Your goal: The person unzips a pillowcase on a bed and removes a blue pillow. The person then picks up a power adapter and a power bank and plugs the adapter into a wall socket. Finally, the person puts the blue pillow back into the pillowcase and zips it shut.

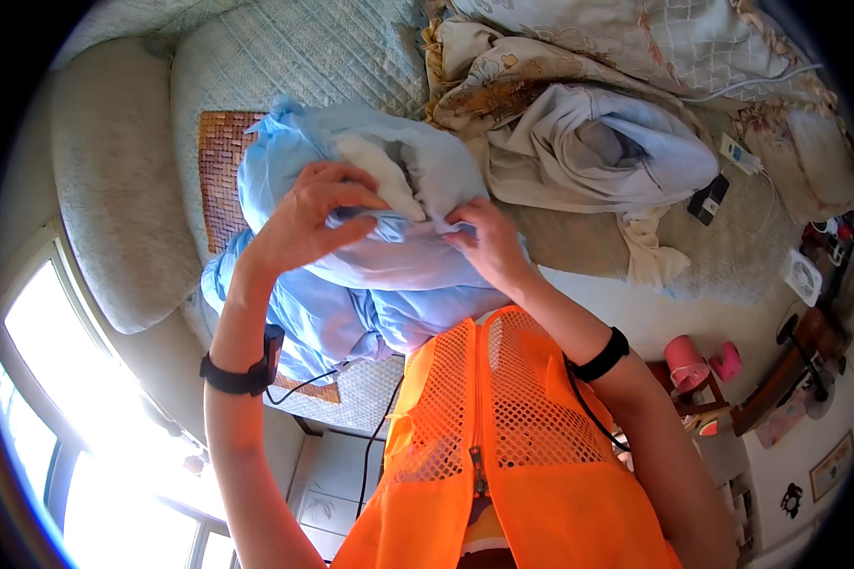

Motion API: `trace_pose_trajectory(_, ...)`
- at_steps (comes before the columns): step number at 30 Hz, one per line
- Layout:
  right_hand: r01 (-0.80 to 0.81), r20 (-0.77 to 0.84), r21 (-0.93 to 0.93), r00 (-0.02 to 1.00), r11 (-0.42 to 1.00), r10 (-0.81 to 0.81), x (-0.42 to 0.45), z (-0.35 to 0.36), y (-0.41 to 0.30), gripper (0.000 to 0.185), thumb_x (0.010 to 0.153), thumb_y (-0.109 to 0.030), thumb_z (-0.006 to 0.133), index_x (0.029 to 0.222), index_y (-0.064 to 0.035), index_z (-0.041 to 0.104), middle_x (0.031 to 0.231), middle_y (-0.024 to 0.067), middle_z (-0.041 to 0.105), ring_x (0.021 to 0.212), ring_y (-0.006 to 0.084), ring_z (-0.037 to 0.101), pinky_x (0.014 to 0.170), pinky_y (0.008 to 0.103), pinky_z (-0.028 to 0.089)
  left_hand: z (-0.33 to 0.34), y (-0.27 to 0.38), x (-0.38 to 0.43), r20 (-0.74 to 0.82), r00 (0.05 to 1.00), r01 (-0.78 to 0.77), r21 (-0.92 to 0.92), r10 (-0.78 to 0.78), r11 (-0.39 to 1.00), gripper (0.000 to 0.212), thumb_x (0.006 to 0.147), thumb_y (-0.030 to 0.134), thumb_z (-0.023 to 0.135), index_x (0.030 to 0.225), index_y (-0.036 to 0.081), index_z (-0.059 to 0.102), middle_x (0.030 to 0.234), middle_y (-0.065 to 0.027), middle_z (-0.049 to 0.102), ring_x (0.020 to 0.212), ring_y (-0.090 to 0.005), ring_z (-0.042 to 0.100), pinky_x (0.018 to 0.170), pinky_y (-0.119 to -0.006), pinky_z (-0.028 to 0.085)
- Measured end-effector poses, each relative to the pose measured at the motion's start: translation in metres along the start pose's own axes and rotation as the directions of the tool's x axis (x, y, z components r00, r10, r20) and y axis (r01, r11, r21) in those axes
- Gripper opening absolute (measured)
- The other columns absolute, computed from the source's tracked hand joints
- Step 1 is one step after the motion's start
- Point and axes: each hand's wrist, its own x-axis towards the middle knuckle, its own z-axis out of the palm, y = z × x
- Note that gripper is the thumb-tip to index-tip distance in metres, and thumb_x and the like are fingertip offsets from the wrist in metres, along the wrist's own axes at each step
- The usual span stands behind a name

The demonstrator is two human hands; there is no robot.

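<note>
A bundle of light blue fabric [391, 274] lies before me on the sofa, with an opening that shows white, fluffy material [377, 167] inside. My right hand [489, 238] pinches the fabric's edge at the right side of this opening. At the left side, my left hand [327, 213] is curved over the rim, thumb and fingers apart, with a gathered bit of blue fabric beside the fingertips; whether it grips that bit I cannot tell. More blue fabric [334, 320] is heaped between the bundle and my orange mesh vest [470, 398].
A crumpled pale garment or cloth [591, 156] lies on the sofa at the right, near a black object [709, 200] and a white power strip [740, 153]. Floral-patterned covers [512, 78] are behind. A woven mat [224, 178] shows at left. A pink bin [685, 363] stands lower right.
</note>
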Motion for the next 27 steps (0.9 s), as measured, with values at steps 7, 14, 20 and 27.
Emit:
trace_pose_trajectory(7,-0.206,0.039,0.895,0.920,0.395,0.390,0.010,-0.037,0.005,0.030,0.090,-0.010,0.056,0.118,0.0005,0.052,0.105,0.0067,0.061,0.090,0.0132,0.058,0.079,0.0270,0.046,-0.004,0.046,0.000,0.137,0.990,-0.082,0.374,0.032,0.924,0.030,0.064,0.005,0.072,0.093,0.009,0.065,0.107,-0.0031,0.063,0.112,-0.0204,0.052,0.098,-0.039,0.032)
trace_pose_trajectory(14,-0.339,0.228,0.868,0.921,0.362,0.315,0.026,-0.032,0.009,0.029,0.092,-0.010,0.053,0.118,0.0022,0.053,0.100,0.0011,0.060,0.086,0.0073,0.054,0.077,0.0235,0.045,0.029,0.068,0.017,-0.187,0.978,-0.116,-0.110,0.094,0.987,0.019,0.072,-0.003,0.064,0.089,0.002,0.058,0.086,-0.0045,0.064,0.087,-0.0206,0.062,0.080,-0.032,0.048)
trace_pose_trajectory(20,-0.439,0.356,0.813,0.895,0.383,0.271,0.006,-0.019,0.008,0.035,0.090,-0.016,0.056,0.121,0.0014,0.052,0.103,0.0012,0.060,0.090,0.0077,0.054,0.080,0.0220,0.043,0.042,0.061,0.067,-0.365,0.882,-0.043,-0.693,-0.298,0.719,0.011,0.092,0.008,0.054,0.094,-0.003,0.054,0.071,-0.0052,0.060,0.069,-0.0104,0.059,0.069,-0.023,0.048)
trace_pose_trajectory(27,-0.022,0.109,0.306,0.994,0.952,-0.012,-0.003,-0.008,-0.012,0.036,0.075,-0.002,0.062,0.111,-0.0021,0.059,0.107,0.0171,0.061,0.097,0.0289,0.061,0.080,0.0322,0.047,0.037,0.063,0.067,-0.359,0.835,-0.025,-0.782,-0.416,0.623,0.023,0.092,0.017,0.057,0.104,-0.002,0.054,0.080,-0.0079,0.061,0.083,-0.0150,0.062,0.077,-0.027,0.049)
